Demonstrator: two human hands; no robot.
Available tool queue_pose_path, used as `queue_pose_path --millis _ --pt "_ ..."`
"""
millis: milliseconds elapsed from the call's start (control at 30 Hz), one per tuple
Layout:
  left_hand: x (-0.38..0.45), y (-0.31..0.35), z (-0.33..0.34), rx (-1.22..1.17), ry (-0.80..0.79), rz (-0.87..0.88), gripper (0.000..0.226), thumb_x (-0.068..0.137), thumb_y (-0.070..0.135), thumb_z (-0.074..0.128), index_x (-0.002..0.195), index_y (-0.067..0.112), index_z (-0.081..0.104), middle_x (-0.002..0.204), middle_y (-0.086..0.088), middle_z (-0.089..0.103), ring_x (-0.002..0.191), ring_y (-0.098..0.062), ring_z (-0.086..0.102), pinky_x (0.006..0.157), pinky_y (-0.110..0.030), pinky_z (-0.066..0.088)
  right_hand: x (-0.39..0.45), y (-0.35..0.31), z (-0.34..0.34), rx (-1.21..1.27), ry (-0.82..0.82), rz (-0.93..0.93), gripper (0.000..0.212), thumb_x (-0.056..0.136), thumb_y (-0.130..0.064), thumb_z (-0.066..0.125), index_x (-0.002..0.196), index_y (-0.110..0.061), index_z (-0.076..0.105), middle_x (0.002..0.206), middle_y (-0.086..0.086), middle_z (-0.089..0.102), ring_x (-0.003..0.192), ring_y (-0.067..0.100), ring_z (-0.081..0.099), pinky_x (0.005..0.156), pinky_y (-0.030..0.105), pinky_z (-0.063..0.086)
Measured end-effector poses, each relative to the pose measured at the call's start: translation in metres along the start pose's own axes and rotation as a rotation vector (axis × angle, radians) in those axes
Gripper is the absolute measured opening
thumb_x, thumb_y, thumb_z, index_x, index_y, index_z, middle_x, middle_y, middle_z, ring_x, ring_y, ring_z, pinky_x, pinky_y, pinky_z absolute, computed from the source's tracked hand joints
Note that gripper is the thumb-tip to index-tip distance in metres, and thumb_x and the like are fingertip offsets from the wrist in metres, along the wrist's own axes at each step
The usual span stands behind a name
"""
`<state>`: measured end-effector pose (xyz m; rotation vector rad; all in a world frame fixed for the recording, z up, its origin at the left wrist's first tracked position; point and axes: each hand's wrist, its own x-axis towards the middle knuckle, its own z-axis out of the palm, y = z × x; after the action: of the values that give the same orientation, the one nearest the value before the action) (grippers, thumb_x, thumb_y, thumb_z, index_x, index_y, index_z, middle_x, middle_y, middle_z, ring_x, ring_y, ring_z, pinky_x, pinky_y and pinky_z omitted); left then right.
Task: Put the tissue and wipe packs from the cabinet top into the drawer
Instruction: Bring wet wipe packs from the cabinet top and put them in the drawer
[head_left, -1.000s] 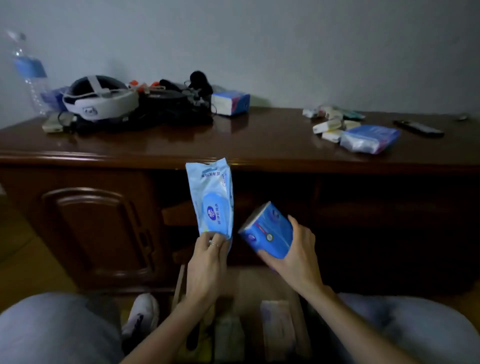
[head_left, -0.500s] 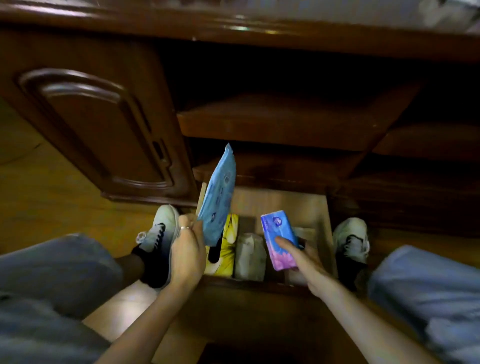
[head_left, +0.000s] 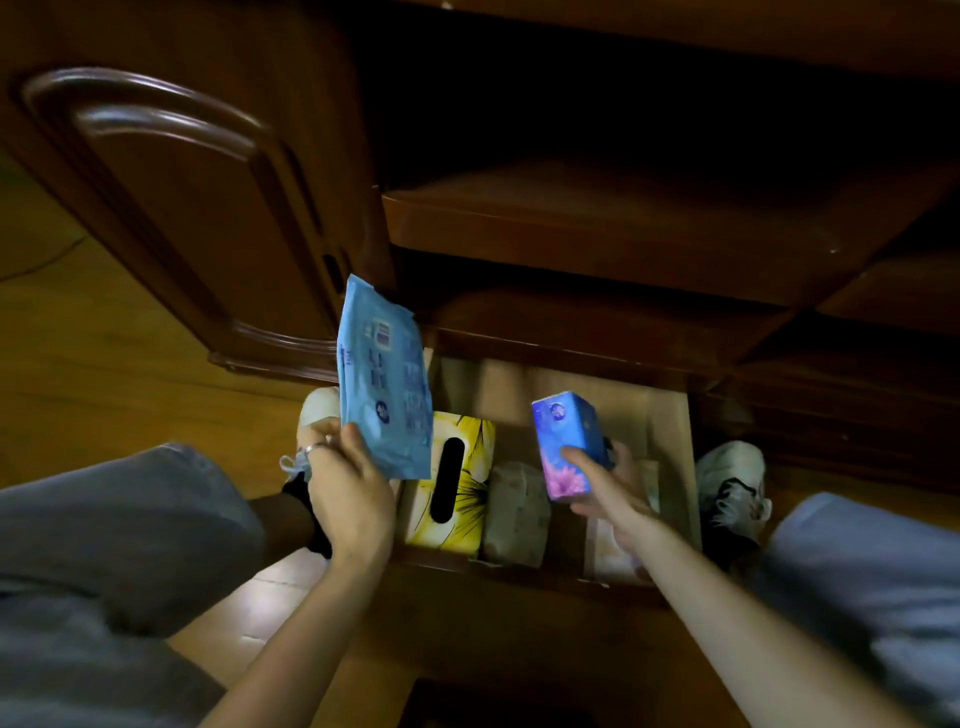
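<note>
My left hand (head_left: 349, 483) grips the lower end of a light blue wipe pack (head_left: 382, 384), held upright above the left edge of the open wooden drawer (head_left: 670, 441). In my right hand (head_left: 610, 483) is a small blue and purple tissue pack (head_left: 569, 444), held over the drawer's middle. Inside the drawer lie a yellow flowered tissue box (head_left: 467, 499), a pale soft pack (head_left: 517, 512) beside it, and another pale pack (head_left: 608, 551) partly hidden under my right wrist. The cabinet top is out of view.
The dark wooden cabinet door (head_left: 197, 208) stands left of the drawer, with open shelves (head_left: 597, 223) above it. My knees in grey trousers and white shoes (head_left: 732, 488) flank the drawer on the wooden floor (head_left: 104, 374).
The view has tilted down from the cabinet top to the drawer. Both hands have come down with their packs and now hold them just above the drawer; the tissue pack sits slightly higher than before.
</note>
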<state>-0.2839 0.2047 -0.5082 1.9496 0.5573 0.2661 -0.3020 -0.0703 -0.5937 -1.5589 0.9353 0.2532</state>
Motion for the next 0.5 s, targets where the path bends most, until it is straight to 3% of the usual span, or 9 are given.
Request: queue_pose_path --millis 67,133,200,300,367,433,500 --pt "0.000 0.000 0.000 -0.008 -0.001 -0.003 0.009 0.106 0.034 0.039 0.102 0.026 0.041 0.091 0.005 0.060 0.092 -0.026 0.064 0.081 -0.055 0.056 0.020 -0.015 0.006 -0.130 0.010 -0.129 0.085 0.070 -0.024 0.090 0.143 -0.022 0.046 0.128 0.004 0.064 0.101 0.027 0.070 0.076 0.049 0.063" --pt "0.000 0.001 -0.001 0.020 -0.005 0.045 0.016 0.106 0.033 0.039 0.105 0.018 0.044 0.087 0.013 0.058 0.085 -0.022 0.062 0.078 -0.053 0.055 0.040 -0.031 0.017 -0.286 0.036 -0.240 0.090 0.067 -0.020 0.093 0.144 -0.018 0.047 0.130 0.006 0.061 0.108 0.025 0.064 0.088 0.040 0.056" --pt "0.003 -0.001 -0.003 0.037 -0.016 0.054 0.020 0.106 0.035 0.039 0.108 0.015 0.045 0.089 0.014 0.060 0.084 -0.018 0.063 0.077 -0.051 0.055 0.054 -0.043 0.030 -0.409 0.036 -0.314 0.094 0.065 -0.021 0.093 0.146 -0.017 0.045 0.128 0.004 0.056 0.110 0.024 0.058 0.087 0.031 0.047" --pt "0.009 -0.006 -0.004 0.033 0.005 0.023 0.018 0.106 0.034 0.041 0.109 0.017 0.045 0.091 0.018 0.060 0.078 0.007 0.060 0.075 -0.045 0.055 0.071 -0.045 0.052 -0.465 -0.113 -0.396 0.096 0.070 -0.006 0.086 0.152 -0.016 0.039 0.143 0.009 0.048 0.131 0.027 0.050 0.105 0.038 0.045" --pt "0.011 -0.011 -0.005 0.038 0.018 0.014 0.015 0.106 0.033 0.042 0.107 0.018 0.045 0.089 0.020 0.058 0.076 0.012 0.058 0.071 -0.039 0.053 0.079 -0.039 0.068 -0.455 -0.201 -0.405 0.090 0.076 0.000 0.079 0.154 -0.020 0.039 0.150 0.009 0.047 0.135 0.025 0.048 0.108 0.037 0.043" --pt "0.012 -0.015 -0.006 0.046 0.028 0.012 0.011 0.106 0.032 0.042 0.105 0.021 0.043 0.088 0.019 0.058 0.072 0.011 0.059 0.065 -0.028 0.049 0.085 -0.033 0.080 -0.358 -0.112 -0.320 0.081 0.085 -0.009 0.075 0.155 -0.022 0.038 0.152 0.008 0.046 0.135 0.025 0.048 0.103 0.031 0.042" --pt "0.013 -0.018 -0.007 0.051 0.030 0.017 0.009 0.106 0.032 0.042 0.104 0.023 0.042 0.089 0.016 0.060 0.071 0.015 0.060 0.056 -0.017 0.046 0.093 -0.030 0.086 -0.239 0.004 -0.229 0.080 0.090 -0.021 0.074 0.158 -0.022 0.030 0.160 0.010 0.036 0.142 0.029 0.041 0.107 0.035 0.039"
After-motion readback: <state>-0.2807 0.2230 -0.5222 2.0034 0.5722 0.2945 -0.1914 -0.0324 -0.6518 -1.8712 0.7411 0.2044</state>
